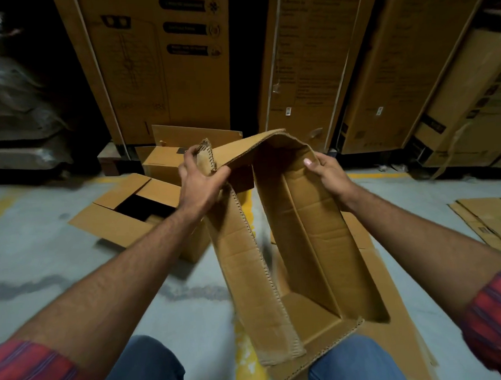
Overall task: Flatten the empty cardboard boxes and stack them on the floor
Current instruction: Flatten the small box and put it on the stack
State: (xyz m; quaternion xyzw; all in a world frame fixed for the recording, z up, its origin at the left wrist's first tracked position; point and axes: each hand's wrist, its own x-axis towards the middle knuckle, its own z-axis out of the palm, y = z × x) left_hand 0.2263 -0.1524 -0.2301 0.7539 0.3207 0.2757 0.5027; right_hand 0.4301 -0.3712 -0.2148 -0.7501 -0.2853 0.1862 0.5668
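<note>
I hold a long, open-ended cardboard box [296,231] up in front of me, its hollow inside facing me and its near end by my knees. My left hand [199,183] grips the crumpled far-left flap, fingers curled over its edge. My right hand [327,173] grips the far-right wall, thumb on the inside. Flattened cardboard [402,335] lies on the floor under and right of the box. An open box [130,211] with its flaps spread sits on the floor to the left, and a smaller open box [166,161] stands behind it.
Tall printed cartons [165,65] line the back wall, some leaning at the right [438,83]. More flat cardboard [489,221] lies at the right edge. Dark sacks [16,112] are piled at the far left. The grey floor [47,253] has yellow lines.
</note>
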